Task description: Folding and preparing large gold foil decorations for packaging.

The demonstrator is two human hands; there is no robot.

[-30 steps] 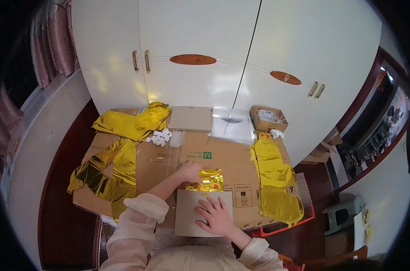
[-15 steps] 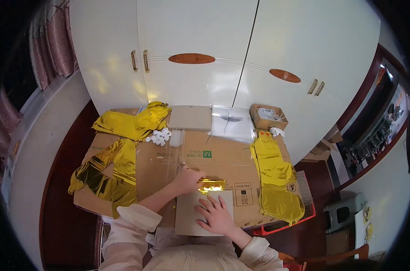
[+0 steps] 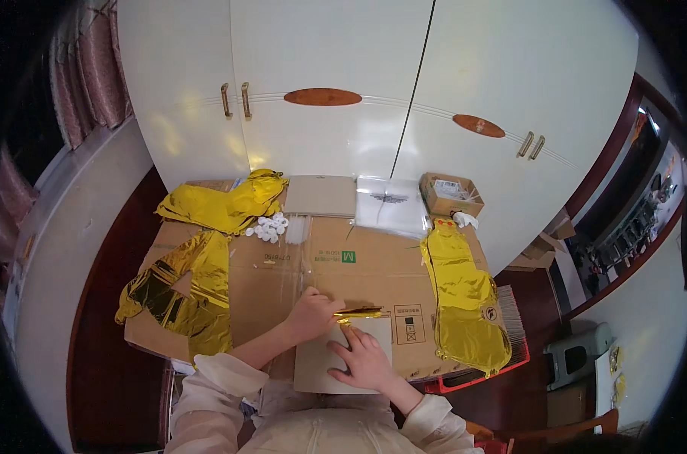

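A folded gold foil piece point(image 3: 364, 312) lies at the far edge of a beige card sheet point(image 3: 313, 367), near the middle of the cardboard work surface. My left hand point(image 3: 311, 315) grips the foil's left end, its fingers closed round it. Pressed down on the card is my right hand point(image 3: 364, 363), thumb apart and a finger stretched up to the foil's near edge. The fingers of this hand hold nothing that I can see. Flat gold foil balloons lie on both sides, one at the right point(image 3: 468, 295) and another at the near left point(image 3: 196, 295).
Another gold foil bundle point(image 3: 218, 206) lies far left, beside small white rolls point(image 3: 268, 227) and thin white sticks point(image 3: 296, 231). Behind are a card sheet point(image 3: 321, 197), clear plastic bags point(image 3: 392, 208) and a small cardboard box point(image 3: 451, 198). White cabinets point(image 3: 328, 45) stand beyond. A red crate point(image 3: 472, 380) juts out at right.
The foil has gone from a broader shiny strip to a narrower one, tilted up a little. My right hand's fingers have drawn closer together, one now reaching the foil. My left hand keeps its grip.
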